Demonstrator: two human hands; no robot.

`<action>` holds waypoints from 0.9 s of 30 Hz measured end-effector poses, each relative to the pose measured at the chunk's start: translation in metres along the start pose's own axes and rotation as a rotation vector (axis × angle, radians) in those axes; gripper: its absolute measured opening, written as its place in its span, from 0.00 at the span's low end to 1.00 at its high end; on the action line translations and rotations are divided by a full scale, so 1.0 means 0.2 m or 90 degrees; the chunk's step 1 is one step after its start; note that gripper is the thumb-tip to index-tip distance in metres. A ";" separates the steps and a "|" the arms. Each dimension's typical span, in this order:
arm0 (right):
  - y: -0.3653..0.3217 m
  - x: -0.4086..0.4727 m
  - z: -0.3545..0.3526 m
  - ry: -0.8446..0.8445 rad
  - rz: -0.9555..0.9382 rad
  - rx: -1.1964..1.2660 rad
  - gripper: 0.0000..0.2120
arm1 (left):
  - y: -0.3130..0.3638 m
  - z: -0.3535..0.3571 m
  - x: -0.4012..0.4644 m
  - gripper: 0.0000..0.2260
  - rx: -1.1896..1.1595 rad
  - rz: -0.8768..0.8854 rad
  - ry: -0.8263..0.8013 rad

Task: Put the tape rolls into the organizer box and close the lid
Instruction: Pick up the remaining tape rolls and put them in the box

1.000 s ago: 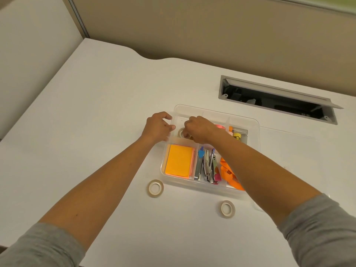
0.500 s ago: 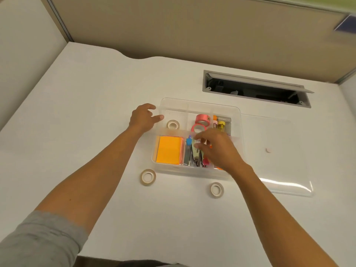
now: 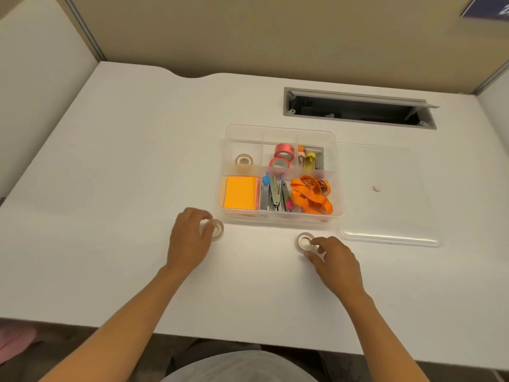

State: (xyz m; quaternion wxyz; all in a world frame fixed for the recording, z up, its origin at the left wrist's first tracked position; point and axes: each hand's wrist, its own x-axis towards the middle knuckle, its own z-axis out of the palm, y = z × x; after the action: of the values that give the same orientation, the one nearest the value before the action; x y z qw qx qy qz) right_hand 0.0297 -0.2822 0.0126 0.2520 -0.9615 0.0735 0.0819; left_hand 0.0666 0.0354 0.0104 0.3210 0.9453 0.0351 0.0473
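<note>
The clear organizer box (image 3: 338,166) stands open on the white desk. One pale tape roll (image 3: 244,160) lies in its back left compartment, and two pink tape rolls (image 3: 281,156) sit in the back middle one. In front of the box, my left hand (image 3: 190,238) curls its fingers around a pale tape roll (image 3: 218,230) on the desk. My right hand (image 3: 334,257) pinches another pale tape roll (image 3: 304,240) that also rests on the desk. The clear lid (image 3: 391,194) lies flat to the right of the box.
The box also holds orange sticky notes (image 3: 239,195), staplers (image 3: 275,195), an orange lanyard (image 3: 311,198) and small clips. A cable slot (image 3: 358,108) is cut into the desk behind the box. Partition walls close the desk at the back and the left.
Both hands have left the box and come down to the two tape rolls lying in front of it, closing on them. One pale roll stays in the back left compartment.
</note>
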 end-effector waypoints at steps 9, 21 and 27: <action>0.00 -0.03 0.07 -0.014 -0.019 -0.053 0.12 | 0.02 0.04 -0.16 0.06 0.242 0.100 -0.058; -0.22 0.00 0.02 -0.031 -0.161 0.201 0.07 | 0.17 0.01 -0.16 0.09 0.103 0.164 -0.026; -0.36 0.15 -0.07 0.012 -0.218 0.237 0.09 | 0.27 -0.06 0.07 0.07 0.076 0.236 0.049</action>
State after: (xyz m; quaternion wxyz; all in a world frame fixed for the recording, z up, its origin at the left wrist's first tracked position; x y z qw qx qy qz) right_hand 0.0745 -0.2296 0.0538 0.4340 -0.8977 -0.0742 0.0142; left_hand 0.0813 0.0023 0.0542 0.2484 0.9505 -0.1244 0.1393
